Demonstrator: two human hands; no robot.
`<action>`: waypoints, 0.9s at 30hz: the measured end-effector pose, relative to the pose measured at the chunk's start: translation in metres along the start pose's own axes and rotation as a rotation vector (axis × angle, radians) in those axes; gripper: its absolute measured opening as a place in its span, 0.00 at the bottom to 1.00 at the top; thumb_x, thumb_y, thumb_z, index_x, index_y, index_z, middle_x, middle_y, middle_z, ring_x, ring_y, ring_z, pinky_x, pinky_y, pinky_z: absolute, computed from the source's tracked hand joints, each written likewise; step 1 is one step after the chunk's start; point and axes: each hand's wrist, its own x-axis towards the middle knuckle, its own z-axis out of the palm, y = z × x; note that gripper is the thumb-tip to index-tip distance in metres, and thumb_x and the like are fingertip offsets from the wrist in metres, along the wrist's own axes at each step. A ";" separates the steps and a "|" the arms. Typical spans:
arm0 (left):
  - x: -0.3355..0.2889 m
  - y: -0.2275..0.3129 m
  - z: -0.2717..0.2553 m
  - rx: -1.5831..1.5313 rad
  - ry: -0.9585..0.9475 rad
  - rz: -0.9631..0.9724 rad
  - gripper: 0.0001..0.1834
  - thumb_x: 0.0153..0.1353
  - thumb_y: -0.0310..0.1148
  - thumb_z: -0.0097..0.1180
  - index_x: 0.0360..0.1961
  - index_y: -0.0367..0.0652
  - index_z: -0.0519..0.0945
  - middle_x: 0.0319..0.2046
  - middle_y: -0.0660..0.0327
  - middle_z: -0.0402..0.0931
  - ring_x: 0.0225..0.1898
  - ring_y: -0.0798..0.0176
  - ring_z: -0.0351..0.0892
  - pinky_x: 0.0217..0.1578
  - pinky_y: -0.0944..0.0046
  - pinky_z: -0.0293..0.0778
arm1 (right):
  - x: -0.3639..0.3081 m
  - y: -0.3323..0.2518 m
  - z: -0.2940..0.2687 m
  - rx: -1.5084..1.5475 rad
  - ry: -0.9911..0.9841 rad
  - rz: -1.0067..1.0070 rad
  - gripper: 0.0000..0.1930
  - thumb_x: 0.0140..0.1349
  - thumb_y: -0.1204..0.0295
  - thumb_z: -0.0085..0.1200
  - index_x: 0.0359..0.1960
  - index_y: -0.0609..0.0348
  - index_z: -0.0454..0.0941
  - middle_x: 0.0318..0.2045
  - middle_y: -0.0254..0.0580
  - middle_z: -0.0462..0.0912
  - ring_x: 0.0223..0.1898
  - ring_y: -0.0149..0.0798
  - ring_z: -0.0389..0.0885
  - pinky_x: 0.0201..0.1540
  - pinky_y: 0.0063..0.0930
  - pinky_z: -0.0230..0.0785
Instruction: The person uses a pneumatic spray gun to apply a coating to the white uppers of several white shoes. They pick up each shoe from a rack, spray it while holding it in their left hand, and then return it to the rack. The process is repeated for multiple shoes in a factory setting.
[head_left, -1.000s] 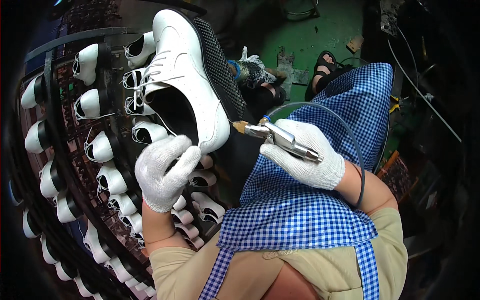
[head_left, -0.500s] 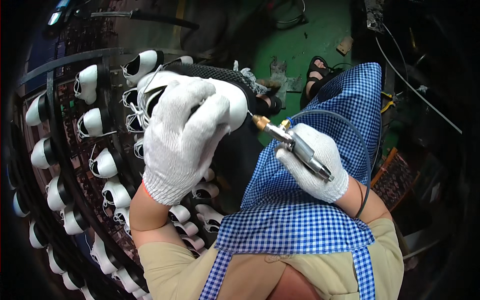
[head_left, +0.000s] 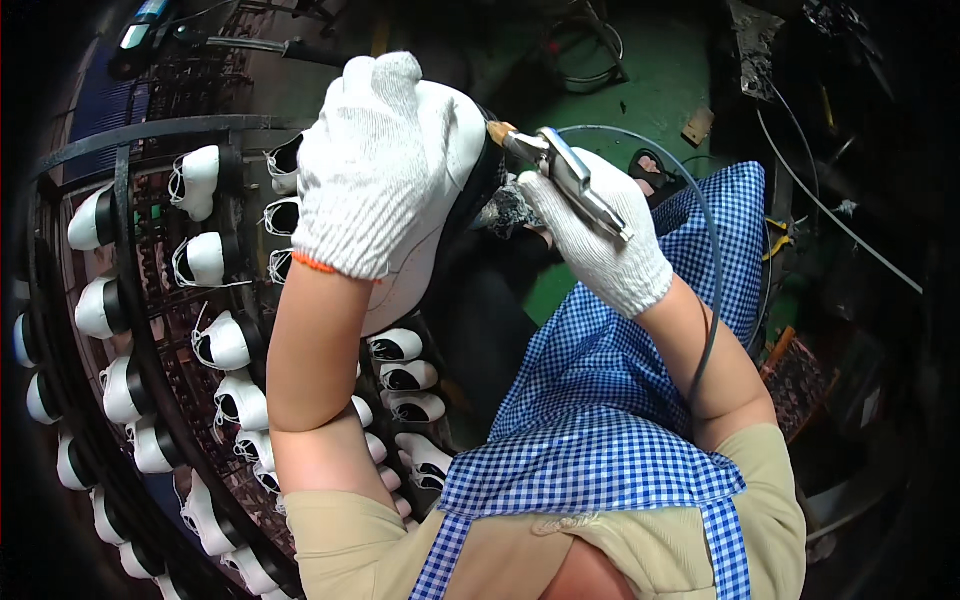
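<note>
My left hand (head_left: 365, 175), in a white knit glove, is closed on a white shoe (head_left: 408, 275) with a black sole. The shoe stands lengthwise, its sole turned to the right; the glove covers much of the upper. My right hand (head_left: 612, 240), gloved too, wraps round a small metal air gun (head_left: 572, 172) with a brass nozzle. That nozzle points left, close to the sole edge near the shoe's far end; whether they touch I cannot tell. A grey hose (head_left: 715, 240) arcs from the gun over my right forearm.
A dark metal rack (head_left: 135, 300) with rows of white shoes fills the left side. More shoes (head_left: 408, 376) sit lower beside my left arm. A checked blue apron (head_left: 600, 400) covers my lap. Cables (head_left: 840, 190) hang at the right above the green floor (head_left: 655, 70).
Both hands have moved up and away from me. The shoe has been turned, so its sole edge now runs lengthwise facing right. The air gun has followed, its nozzle still close to the sole.
</note>
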 end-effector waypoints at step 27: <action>-0.229 -0.067 0.043 -1.159 0.002 -0.899 0.30 0.78 0.49 0.43 0.70 0.39 0.68 0.61 0.55 0.70 0.62 0.60 0.70 0.66 0.56 0.65 | -0.073 0.015 0.055 -0.170 0.011 -0.254 0.08 0.60 0.68 0.67 0.34 0.57 0.82 0.26 0.44 0.76 0.25 0.47 0.79 0.27 0.37 0.72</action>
